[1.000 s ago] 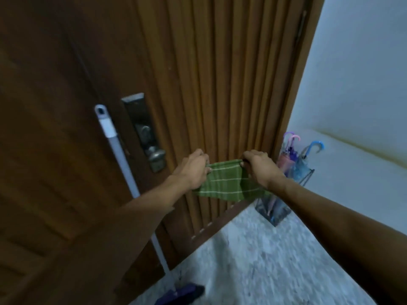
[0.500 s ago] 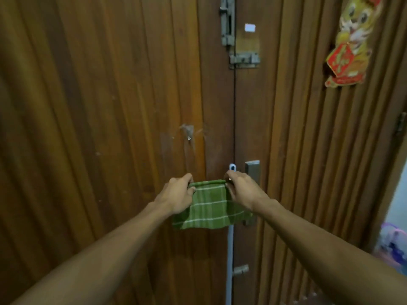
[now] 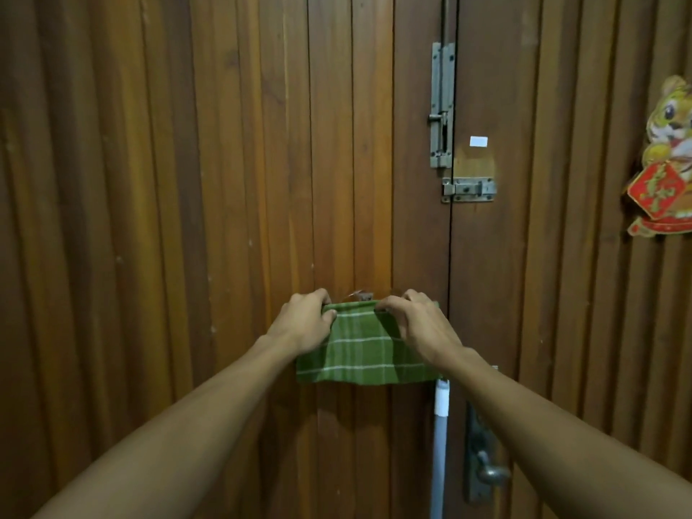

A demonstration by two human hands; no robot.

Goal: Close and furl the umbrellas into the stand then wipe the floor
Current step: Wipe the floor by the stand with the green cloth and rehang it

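I hold the green checked cloth (image 3: 365, 352) against the wooden door (image 3: 187, 219): the left hand (image 3: 303, 324) pinches its top edge at one corner, the right hand (image 3: 419, 324) pinches the same edge nearer the other, and the cloth hangs folded between and below them.

Risk, as I judge it: a small hook (image 3: 361, 294) sits just above the cloth, between the two hands. If I mean to hang the cloth there, the folded edge may miss the hook or catch only one layer, and the cloth would drop when I release it. A loose pinch on either side would let that corner sag.

Surroundings: below the right hand, a pale mop handle (image 3: 439, 443) leans at the door seam, with a door handle (image 3: 486, 470) just beside it; either could snag the cloth's lower edge. Well above the right hand are a vertical bolt (image 3: 442, 106) and a sliding latch (image 3: 469, 189). Far to the right hangs a paper tiger decoration (image 3: 664, 162). The umbrellas, the stand and the floor are out of view.
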